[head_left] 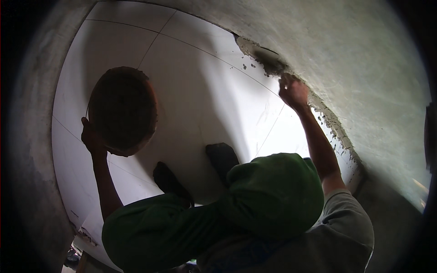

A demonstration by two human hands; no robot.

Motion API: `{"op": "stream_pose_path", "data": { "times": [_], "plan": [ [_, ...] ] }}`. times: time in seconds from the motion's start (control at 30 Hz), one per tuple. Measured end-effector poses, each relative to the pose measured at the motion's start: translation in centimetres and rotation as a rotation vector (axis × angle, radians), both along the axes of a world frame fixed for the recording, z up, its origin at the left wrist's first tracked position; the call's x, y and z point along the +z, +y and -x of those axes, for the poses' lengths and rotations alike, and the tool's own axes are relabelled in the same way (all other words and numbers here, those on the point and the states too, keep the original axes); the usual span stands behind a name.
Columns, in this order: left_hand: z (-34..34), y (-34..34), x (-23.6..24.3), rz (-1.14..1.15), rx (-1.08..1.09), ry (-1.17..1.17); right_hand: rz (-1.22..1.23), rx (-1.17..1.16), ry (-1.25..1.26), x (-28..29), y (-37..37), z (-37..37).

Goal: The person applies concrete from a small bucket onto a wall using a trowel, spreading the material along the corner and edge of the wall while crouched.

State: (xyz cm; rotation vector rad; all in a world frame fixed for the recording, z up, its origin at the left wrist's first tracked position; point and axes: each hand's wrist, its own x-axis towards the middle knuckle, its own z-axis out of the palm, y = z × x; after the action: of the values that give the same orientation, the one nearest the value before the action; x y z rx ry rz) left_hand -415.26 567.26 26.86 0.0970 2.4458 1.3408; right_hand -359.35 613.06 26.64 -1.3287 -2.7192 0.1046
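Single view recorded: the left camera of a head-worn fisheye pair, upright and unmirrored. It looks steeply down over the wearer's lap, facing the tiled floor. The green-clad knees stand close to the lens and fill the lower centre; the feet, just above them in frame, are farther off. Coverage takes in the left hand at centre left, the right hand at upper right and a wall bending along the right side.
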Motion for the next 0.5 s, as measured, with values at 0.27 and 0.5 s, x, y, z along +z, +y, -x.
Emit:
{"op": "stream_pose_path", "data": {
  "times": [0.27,0.5],
  "plan": [
    [2.6,-4.8,-2.2,0.423,-0.368,0.632,-0.033,-0.124,-0.104,3.6,-0.7,-0.8],
    [-3.6,4.8,6.7,0.071,-0.105,0.357,0.337,0.337,0.324,12.9,-9.5,12.9]
  ]
}}
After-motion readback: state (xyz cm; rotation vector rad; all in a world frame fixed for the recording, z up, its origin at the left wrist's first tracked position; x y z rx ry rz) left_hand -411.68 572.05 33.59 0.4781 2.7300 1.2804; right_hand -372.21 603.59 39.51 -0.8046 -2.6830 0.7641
